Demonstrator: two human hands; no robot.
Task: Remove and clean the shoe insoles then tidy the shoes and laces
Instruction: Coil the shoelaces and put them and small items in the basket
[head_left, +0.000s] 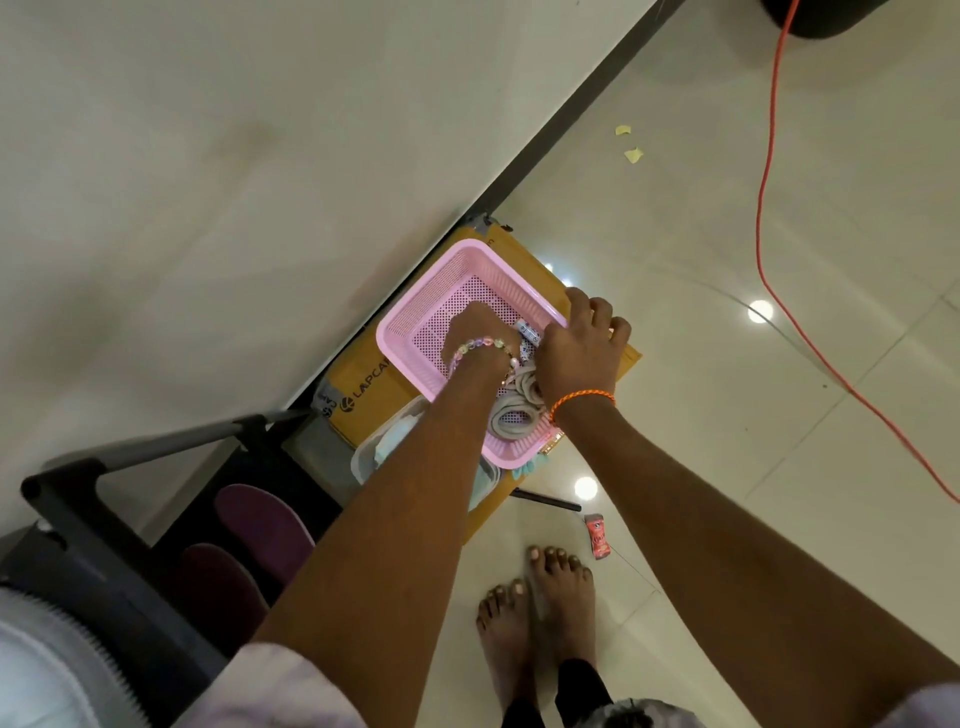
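Note:
A pink perforated basket (415, 332) sits on a brown cardboard box (363, 395) by the wall. Coiled pale grey laces (511, 415) lie in its near corner. A small white-and-blue item (529, 331) lies between my hands. My left hand (480, 335), with a beaded bracelet, reaches down inside the basket; its fingers are hidden, so I cannot tell whether it holds anything. My right hand (582, 345), with an orange thread at the wrist, curls its fingers over the basket's right rim. No shoes or insoles show clearly in the basket.
A white container (374, 452) with something pale blue sits under my left forearm. A dark rack (93, 519) with two purple oval shapes (260, 519) stands at lower left. On the tiled floor lie an orange cable (769, 218), a red sachet (600, 536), a black rod (545, 501) and my bare feet (535, 608).

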